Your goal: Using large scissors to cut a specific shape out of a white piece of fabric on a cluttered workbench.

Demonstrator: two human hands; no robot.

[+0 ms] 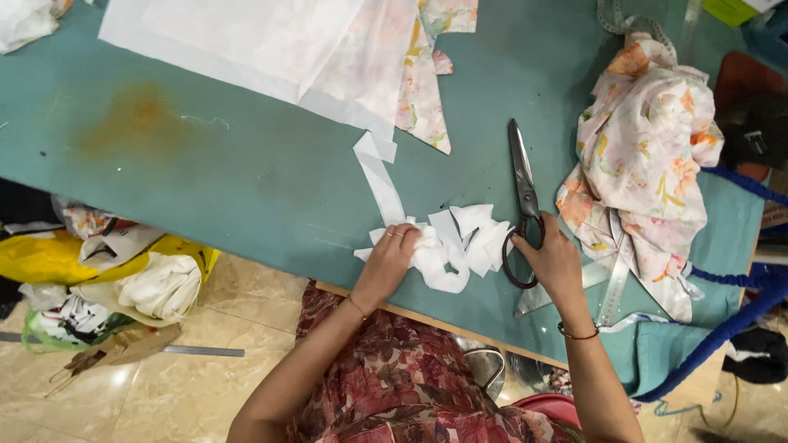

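My left hand rests on a heap of white fabric strips near the front edge of the teal table, fingers curled into the scraps. My right hand lies on the black handles of a large pair of scissors; the blades are closed, lie flat on the table and point away from me. A long white strip runs from the heap up to a big sheet of white and pale floral cloth at the far side.
A bundle of floral fabric lies right of the scissors, over clear plastic rulers. Blue cord loops at the right edge. Bags of cloth scraps and a metal ruler lie on the tiled floor at left.
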